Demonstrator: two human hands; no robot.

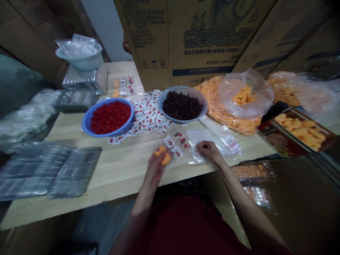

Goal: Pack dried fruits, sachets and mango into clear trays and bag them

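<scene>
My left hand (154,168) grips the near left end of a clear plastic compartment tray (174,141), its thumb over the orange candy pieces (166,160). Small printed white packets (177,151) lie in the tray's middle, and red and dark candies (183,141) at its far right end. To the right of the tray, my right hand (211,151) has its thumb and fingers pinched together at a flat clear plastic bag (196,136). More clear bags lie beneath and beside that hand.
Behind the tray stand a blue basin of red candies (131,118), a pile of packets (146,113) and a bowl of dark candies (204,106). Bags of orange pieces (233,122) and an open box (276,140) are right; empty trays (71,170) are left. Cartons (151,42) rise behind.
</scene>
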